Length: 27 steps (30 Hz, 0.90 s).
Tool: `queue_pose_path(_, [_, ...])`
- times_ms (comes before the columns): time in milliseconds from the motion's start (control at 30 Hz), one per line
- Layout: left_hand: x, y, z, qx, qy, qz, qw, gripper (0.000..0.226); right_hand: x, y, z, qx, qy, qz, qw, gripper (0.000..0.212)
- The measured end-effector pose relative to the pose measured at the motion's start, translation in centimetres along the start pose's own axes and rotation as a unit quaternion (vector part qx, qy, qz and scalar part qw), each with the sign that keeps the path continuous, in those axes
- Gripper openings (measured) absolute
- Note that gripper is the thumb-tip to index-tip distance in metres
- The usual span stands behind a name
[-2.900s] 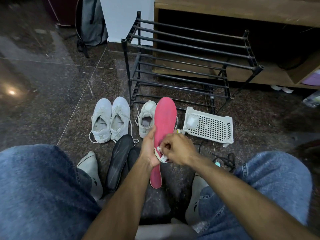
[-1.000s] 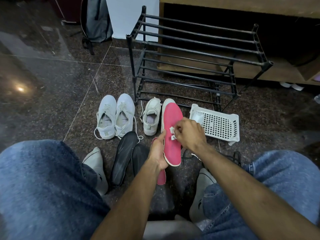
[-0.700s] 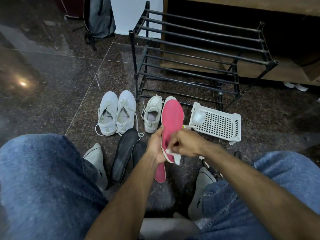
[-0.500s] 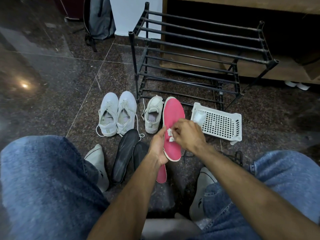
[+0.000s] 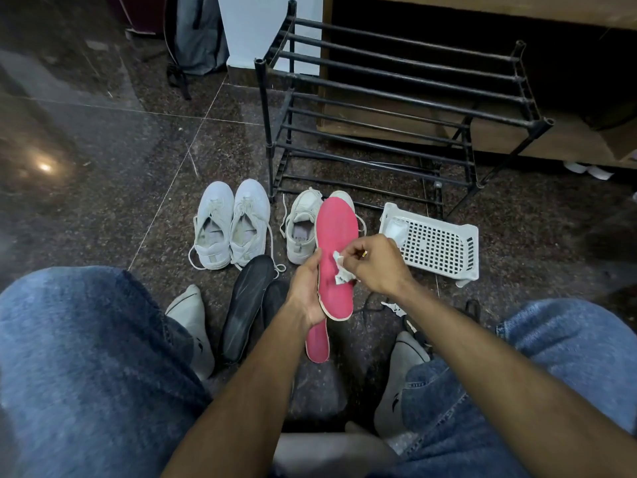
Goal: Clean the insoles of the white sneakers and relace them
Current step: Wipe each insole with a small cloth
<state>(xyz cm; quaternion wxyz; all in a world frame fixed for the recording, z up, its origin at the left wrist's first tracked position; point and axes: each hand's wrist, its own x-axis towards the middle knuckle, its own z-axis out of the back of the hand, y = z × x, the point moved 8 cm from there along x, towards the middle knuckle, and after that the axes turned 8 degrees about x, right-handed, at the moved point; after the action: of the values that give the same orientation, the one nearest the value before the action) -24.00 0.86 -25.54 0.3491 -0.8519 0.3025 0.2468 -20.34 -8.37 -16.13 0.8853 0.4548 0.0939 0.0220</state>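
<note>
My left hand (image 5: 306, 288) grips a pink insole (image 5: 336, 236) by its left edge and holds it upright above the floor. My right hand (image 5: 374, 265) pinches a crumpled white wipe (image 5: 341, 270) against the insole's middle. A second pink insole (image 5: 317, 345) lies on the floor just below. Two dark insoles (image 5: 246, 305) lie to the left of it. A pair of white sneakers (image 5: 231, 224) stands at the left, and another white sneaker (image 5: 302, 224) stands beside the held insole, its partner mostly hidden behind it.
A black metal shoe rack (image 5: 396, 108) stands behind the sneakers. A white perforated basket (image 5: 434, 244) lies to the right. Dark laces (image 5: 406, 317) trail on the floor near my right foot. A grey backpack (image 5: 198, 32) leans at the back left. My knees fill the lower corners.
My right hand has been rubbing the wipe up and down the pink insole; it now sits near the middle. My left hand keeps holding the insole.
</note>
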Motion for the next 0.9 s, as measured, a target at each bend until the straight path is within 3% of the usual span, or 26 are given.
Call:
queue_pose_path(67, [-0.1, -0.2, 0.1, 0.001, 0.000, -0.003, 1.000, 0.047, -0.2, -0.3, -0.8, -0.038, 0.029, -0.010, 0.999, 0.008])
queue_pose_path(167, [0.1, -0.4, 0.7, -0.002, -0.004, 0.003, 1.000, 0.051, -1.5, -0.3, -3.0, -0.098, 0.155, -0.001, 0.983, 0.030])
queue_pose_path(233, [0.0, -0.2, 0.8, 0.002, -0.012, 0.005, 1.000, 0.049, -2.0, 0.2, -3.4, -0.165, 0.189, 0.022, 0.968, 0.042])
queue_pose_path(367, [0.0, 0.1, -0.2, -0.002, -0.015, 0.005, 1.000, 0.046, -1.7, 1.7, -2.8, -0.271, 0.119, 0.067, 0.953, 0.028])
queue_pose_path(500, [0.3, -0.2, 0.3, -0.011, -0.037, 0.013, 0.999, 0.048, -2.7, 1.3, -4.1, -0.178, 0.116, 0.025, 0.977, 0.009])
queue_pose_path(633, [0.3, 0.2, 0.9, -0.037, -0.051, 0.018, 0.998, 0.052, -2.9, 0.5, -4.2, -0.111, 0.146, -0.012, 0.983, 0.009])
queue_pose_path(800, [0.5, 0.3, 0.0, -0.044, -0.039, 0.009, 0.998, 0.049, -2.4, 1.6, -3.6, -0.208, 0.032, 0.012, 0.978, 0.014])
queue_pose_path(900, [1.0, -0.2, 1.9, -0.030, -0.076, 0.003, 0.997, 0.055, -2.9, 1.0, -4.7, -0.114, 0.050, -0.049, 0.991, 0.016])
